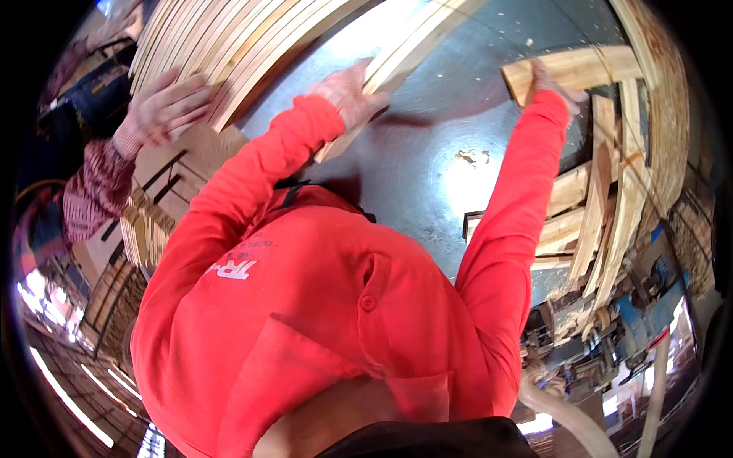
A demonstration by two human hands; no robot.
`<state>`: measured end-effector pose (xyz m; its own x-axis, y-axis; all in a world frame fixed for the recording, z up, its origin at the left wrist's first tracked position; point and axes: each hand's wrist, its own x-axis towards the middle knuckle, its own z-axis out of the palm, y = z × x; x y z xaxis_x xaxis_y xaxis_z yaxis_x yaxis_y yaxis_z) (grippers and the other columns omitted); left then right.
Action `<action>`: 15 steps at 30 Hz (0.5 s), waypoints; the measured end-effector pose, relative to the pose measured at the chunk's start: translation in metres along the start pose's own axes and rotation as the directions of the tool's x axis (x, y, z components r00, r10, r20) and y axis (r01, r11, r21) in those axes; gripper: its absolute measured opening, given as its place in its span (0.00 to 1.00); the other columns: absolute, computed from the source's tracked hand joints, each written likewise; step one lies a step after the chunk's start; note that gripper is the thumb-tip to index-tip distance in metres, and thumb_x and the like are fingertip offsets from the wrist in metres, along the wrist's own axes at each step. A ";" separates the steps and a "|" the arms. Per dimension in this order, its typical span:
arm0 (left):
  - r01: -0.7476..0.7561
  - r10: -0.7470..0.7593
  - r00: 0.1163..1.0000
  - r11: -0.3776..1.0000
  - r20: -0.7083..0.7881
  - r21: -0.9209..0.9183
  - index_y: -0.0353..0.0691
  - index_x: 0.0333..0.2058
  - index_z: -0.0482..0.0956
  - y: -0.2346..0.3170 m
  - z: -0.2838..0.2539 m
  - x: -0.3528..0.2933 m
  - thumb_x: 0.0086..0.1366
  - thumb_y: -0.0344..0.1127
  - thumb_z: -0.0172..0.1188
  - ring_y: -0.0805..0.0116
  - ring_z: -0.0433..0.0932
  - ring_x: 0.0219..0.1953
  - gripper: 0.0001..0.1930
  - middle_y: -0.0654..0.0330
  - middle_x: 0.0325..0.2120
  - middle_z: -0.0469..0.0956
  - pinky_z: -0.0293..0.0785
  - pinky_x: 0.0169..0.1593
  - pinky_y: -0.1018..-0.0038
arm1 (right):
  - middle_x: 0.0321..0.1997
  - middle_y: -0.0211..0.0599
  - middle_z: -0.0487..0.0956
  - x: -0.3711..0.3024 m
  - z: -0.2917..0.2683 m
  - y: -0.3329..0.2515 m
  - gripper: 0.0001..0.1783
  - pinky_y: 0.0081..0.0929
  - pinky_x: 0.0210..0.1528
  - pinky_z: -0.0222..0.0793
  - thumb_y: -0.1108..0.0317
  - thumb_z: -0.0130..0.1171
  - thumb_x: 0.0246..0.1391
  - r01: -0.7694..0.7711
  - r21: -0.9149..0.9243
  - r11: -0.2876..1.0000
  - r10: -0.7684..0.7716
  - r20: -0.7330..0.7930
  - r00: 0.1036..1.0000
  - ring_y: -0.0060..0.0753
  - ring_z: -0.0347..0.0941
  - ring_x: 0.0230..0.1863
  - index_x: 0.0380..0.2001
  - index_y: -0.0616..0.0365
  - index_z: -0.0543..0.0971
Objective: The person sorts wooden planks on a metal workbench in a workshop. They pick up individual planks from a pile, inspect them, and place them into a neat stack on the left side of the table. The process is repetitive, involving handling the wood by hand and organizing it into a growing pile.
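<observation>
Two hands, two bits of wood. Left hand (347, 95) is wrapped over a long board (408, 57), thumb on one side and fingers on the other, not far from the end by the tabletop's (416, 179) near edge. From there the board runs away toward the far edge. Right hand (557, 88) is over by the right edge, thumb lying on a short block (599, 67); can't tell if it's really gripping or just resting, since most of its fingers are hard to see.

Handling-wise, I'd guess the board is stiff and moderately heavy, more awkward than delicate. Held near one end it'd probably feel front-heavy, so a second hold nearer the middle would help. Bare metal looks slick, so it should slide easily (sawn edges, so watch for splinters). The block should be light and solid; I'd pinch it across its narrow sides.

Further out, a stack of long boards (237, 46) sits by the left edge, near a co-worker's hand (172, 107), and a jumble of short pieces (630, 198) lies along the right edge.

Hard to make out: the board's far end is cut off, I can't tell if it's one piece or two together, and the right sleeve (508, 206) covers part of the jumble.
</observation>
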<state>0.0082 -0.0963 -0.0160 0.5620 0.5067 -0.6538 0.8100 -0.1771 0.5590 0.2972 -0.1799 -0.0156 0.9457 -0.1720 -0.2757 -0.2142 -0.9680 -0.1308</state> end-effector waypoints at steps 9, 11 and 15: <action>-0.130 0.133 0.991 0.952 -0.005 -0.276 0.36 0.50 0.74 -0.027 -0.003 0.023 0.58 0.56 0.62 0.65 0.76 0.39 0.31 0.54 0.35 0.79 0.72 0.48 0.70 | 0.53 0.52 0.76 -0.048 0.073 0.088 0.41 0.33 0.54 0.71 0.62 0.71 0.46 0.153 0.599 0.786 -0.474 0.425 0.771 0.40 0.75 0.51 0.56 0.72 0.62; -0.211 0.194 0.977 0.934 -0.086 -0.287 0.38 0.55 0.71 -0.033 0.010 0.027 0.57 0.56 0.59 0.53 0.78 0.42 0.33 0.47 0.38 0.79 0.72 0.50 0.64 | 0.56 0.55 0.73 -0.125 0.092 0.140 0.38 0.42 0.56 0.69 0.49 0.57 0.56 0.599 0.407 0.690 -0.717 0.264 0.646 0.45 0.71 0.56 0.59 0.66 0.60; -0.061 0.060 0.997 0.998 0.046 0.018 0.45 0.66 0.51 0.012 0.005 -0.002 0.50 0.54 0.63 0.43 0.74 0.52 0.48 0.41 0.52 0.71 0.72 0.53 0.58 | 0.51 0.55 0.74 -0.153 -0.010 0.091 0.21 0.49 0.58 0.66 0.56 0.49 0.62 0.798 0.498 0.340 -0.677 0.718 -0.160 0.64 0.72 0.49 0.49 0.61 0.70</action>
<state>0.0175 -0.1038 -0.0110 0.6167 0.4562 -0.6416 0.7772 -0.2230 0.5884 0.1358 -0.2434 0.0240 -0.1818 0.8141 -0.5515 0.5599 -0.3754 -0.7386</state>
